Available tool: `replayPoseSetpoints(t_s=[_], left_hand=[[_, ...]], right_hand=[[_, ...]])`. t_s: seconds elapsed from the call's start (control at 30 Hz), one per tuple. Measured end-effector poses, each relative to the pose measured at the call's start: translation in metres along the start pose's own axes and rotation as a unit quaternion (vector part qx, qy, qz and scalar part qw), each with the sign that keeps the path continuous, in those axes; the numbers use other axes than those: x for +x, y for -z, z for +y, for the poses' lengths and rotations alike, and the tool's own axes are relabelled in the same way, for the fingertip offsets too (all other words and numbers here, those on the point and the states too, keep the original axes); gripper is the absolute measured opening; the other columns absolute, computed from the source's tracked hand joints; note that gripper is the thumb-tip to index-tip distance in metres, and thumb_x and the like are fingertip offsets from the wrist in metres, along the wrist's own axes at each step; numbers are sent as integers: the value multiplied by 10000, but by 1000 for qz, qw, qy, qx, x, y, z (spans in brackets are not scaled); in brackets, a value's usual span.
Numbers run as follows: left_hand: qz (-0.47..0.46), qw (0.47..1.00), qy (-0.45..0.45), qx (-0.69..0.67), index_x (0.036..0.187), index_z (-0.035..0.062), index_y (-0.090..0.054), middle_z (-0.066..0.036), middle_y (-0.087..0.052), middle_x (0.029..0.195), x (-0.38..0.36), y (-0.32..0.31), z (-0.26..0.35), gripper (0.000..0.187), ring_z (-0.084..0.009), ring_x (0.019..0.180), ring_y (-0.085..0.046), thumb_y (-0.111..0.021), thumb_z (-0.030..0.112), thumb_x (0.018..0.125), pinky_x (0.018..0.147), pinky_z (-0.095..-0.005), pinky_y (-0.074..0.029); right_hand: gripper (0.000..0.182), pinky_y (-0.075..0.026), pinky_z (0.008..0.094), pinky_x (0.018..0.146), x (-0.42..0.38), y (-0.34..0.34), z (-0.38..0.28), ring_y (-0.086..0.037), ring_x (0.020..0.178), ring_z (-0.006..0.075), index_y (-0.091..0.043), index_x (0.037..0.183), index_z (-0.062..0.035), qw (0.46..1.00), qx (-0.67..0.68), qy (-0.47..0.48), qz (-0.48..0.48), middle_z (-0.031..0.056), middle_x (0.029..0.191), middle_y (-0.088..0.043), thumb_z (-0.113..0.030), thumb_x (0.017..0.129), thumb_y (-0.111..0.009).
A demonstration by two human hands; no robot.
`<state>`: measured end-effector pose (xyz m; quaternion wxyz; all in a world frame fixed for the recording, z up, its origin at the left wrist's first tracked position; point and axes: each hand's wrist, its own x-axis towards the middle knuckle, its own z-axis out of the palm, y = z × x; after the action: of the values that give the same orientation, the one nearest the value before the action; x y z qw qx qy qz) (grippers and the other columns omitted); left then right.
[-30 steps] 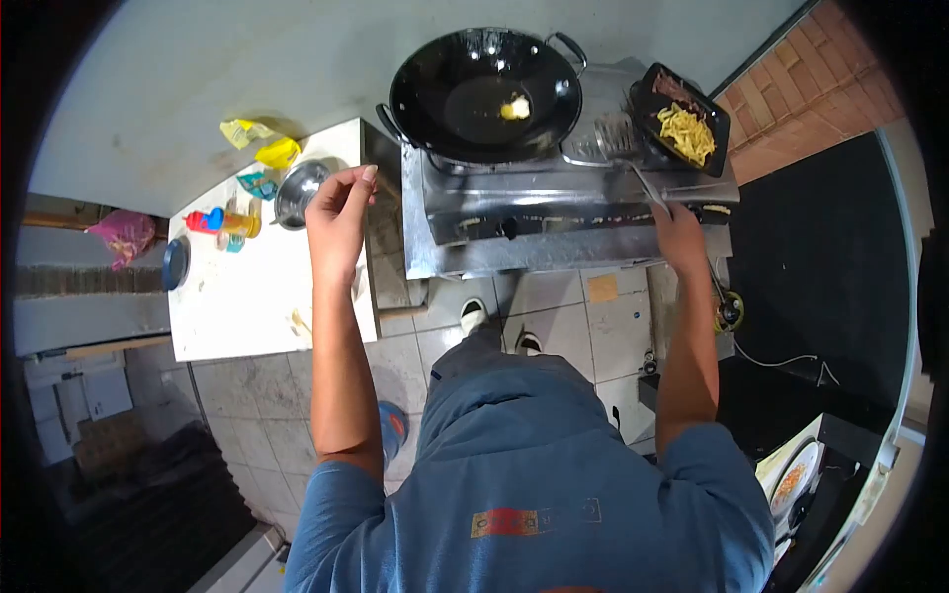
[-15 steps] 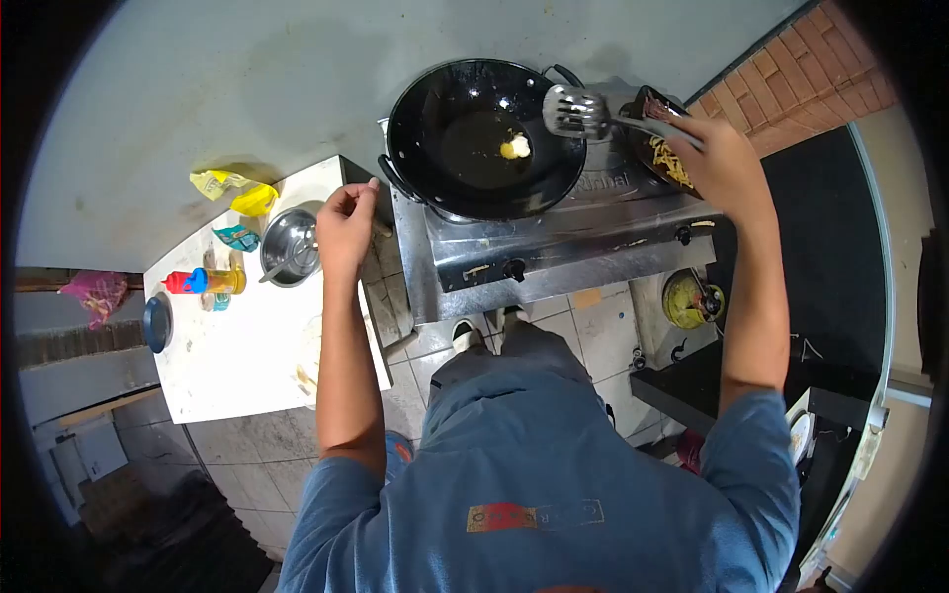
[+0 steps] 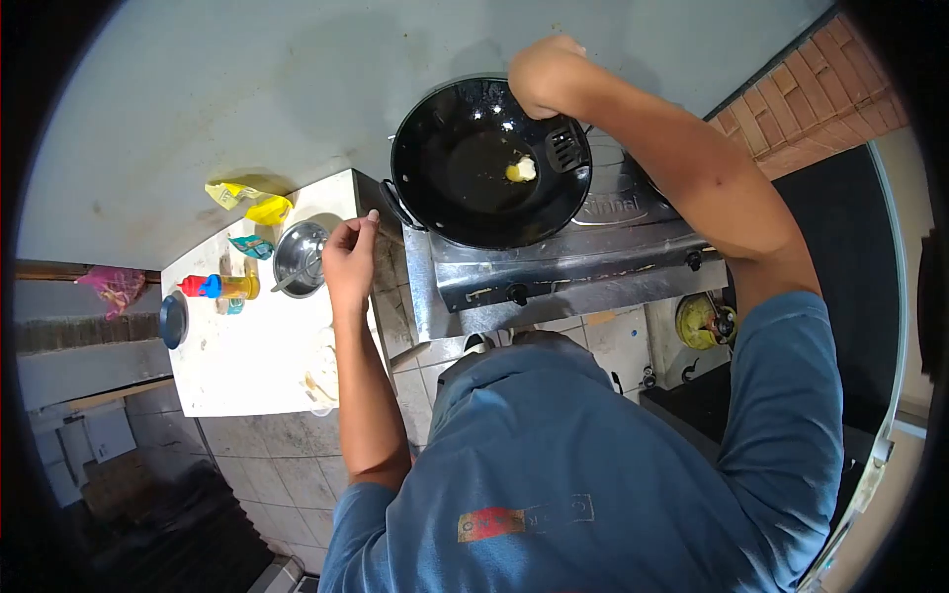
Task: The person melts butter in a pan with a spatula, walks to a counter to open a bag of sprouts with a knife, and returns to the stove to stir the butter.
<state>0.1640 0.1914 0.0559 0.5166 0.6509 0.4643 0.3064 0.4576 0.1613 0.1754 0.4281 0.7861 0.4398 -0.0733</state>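
So the right hand (image 3: 547,79) is up over the far right rim of the black wok (image 3: 465,188), curled into a fist around the spatula (image 3: 565,150); the handle's pretty much hidden by the hand, but the slotted head pokes out below it, inside the wok near the right wall. There's a small white-and-yellow lump of food (image 3: 526,169) in the pan, just left of that head. The wok's sitting on a silver stove (image 3: 593,272). Left hand (image 3: 351,259) is kinda hanging out by the wok's left handle (image 3: 397,206), fingers curled in, thumb up against them. Right beside it there's a metal bowl (image 3: 295,247) with a spoon (image 3: 287,281) in it, on the white table (image 3: 247,356).
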Motion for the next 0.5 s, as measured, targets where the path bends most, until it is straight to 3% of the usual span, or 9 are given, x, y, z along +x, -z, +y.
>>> replayPoseSetpoints(t_s=[0.3, 0.5], left_hand=[[12, 1000, 22, -6, 878, -11, -651, -11, -618, 770, -5, 6, 4, 251, -57, 705, -501, -653, 240, 867, 662, -193, -396], [17, 1000, 20, -14, 893, -17, -649, -11, -619, 782, -3, 2, 8, 250, -61, 714, -508, -654, 231, 866, 667, -196, -398]], right_hand=[[311, -500, 494, 681, 13, 3, -2, -654, 730, 327, -694, 815, -13, 997, 67, 45, 6, 144, 736, -646, -7, 518, -598], [276, -509, 467, 658, 5, 6, 8, -660, 720, 332, -694, 783, -11, 998, 62, 14, 22, 133, 738, -654, -3, 519, -612]])
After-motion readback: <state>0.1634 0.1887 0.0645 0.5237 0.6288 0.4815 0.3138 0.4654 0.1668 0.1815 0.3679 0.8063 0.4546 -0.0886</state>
